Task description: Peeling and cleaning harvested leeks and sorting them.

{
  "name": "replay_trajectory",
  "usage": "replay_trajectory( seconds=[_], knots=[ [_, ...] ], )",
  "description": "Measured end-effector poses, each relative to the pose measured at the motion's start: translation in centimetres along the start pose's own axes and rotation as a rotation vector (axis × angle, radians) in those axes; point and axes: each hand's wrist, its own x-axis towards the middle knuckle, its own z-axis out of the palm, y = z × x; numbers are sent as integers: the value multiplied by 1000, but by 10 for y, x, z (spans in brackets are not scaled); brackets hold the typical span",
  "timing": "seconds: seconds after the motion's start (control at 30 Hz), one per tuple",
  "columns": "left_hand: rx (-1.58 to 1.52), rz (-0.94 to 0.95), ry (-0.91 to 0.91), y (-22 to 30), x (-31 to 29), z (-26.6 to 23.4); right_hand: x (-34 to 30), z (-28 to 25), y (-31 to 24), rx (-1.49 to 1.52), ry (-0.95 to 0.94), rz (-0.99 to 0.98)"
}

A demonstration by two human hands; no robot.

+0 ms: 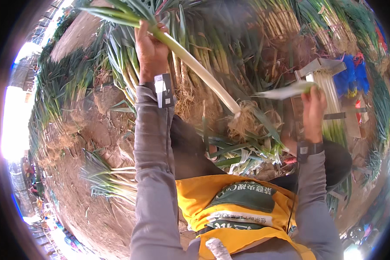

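My left hand is closed around a large green onion where the white stalk meets the green leaves. The onion slants down to the right, ending in shaggy roots. My right hand is raised to the right of the roots, fingers pinched on a pale, pointed strip that looks like a peeled onion leaf. Motion blurs the strip, and its tip points left toward the stalk, apart from it. Between my legs lies a pile of stripped leaves.
Rooted green onions lie in bunches ahead. A metal trough-like stand with pale stalks stands at the right, beside blue ties. A small onion bundle rests on the soil at left. An orange apron covers my lap.
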Motion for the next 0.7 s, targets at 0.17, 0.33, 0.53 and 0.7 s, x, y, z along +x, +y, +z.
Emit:
replay_trajectory(
  seconds=[0.17, 0.33, 0.53, 0.7],
  knots=[
    [61, 204, 88, -22, -2, 26, -55, -95, 123, -1613, -974, -214],
    [96, 184, 90, -12, -24, 15, -118, 50, 101, -1074, -1160, -374],
    [6, -167, 69, -77, -76, 52, -41, 197, 19, 414, -463, 359],
    [104, -459, -134, -117, -99, 65, -13, 222, 4, 783, -178, 419]
  ],
)
